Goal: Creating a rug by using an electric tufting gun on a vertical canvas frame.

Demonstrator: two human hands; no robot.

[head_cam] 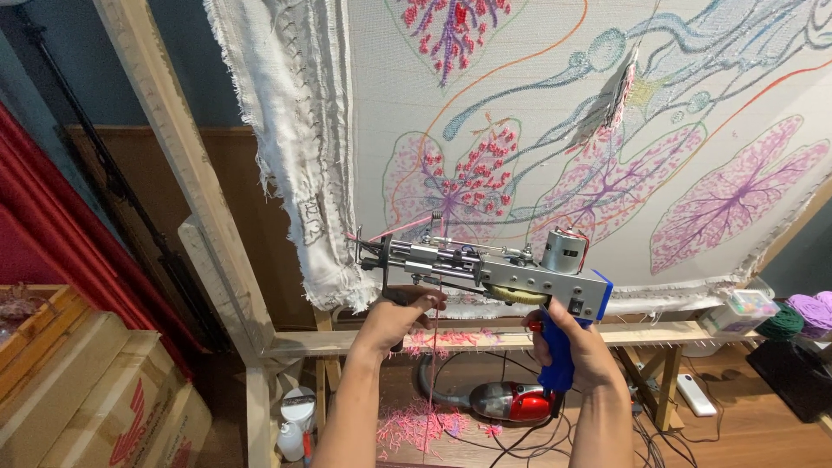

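I hold a metal tufting gun [485, 269] sideways in front of a stretched white cloth [537, 130] tufted with pink and purple leaf shapes and blue lines. My right hand [576, 347] grips the gun's blue handle [556, 364]. My left hand [400, 314] holds the black front grip under the needle end. A pink yarn strand [381, 234] runs from the needle end, and a thin one hangs down below the gun. The needle end is apart from the cloth.
The cloth hangs on a wooden frame [186, 165]. On the floor lie a red hand vacuum [507, 403], pink yarn scraps [420, 426] and cables. Cardboard boxes [95, 399] stand at the left; yarn balls [797, 316] and a plastic box sit at the right.
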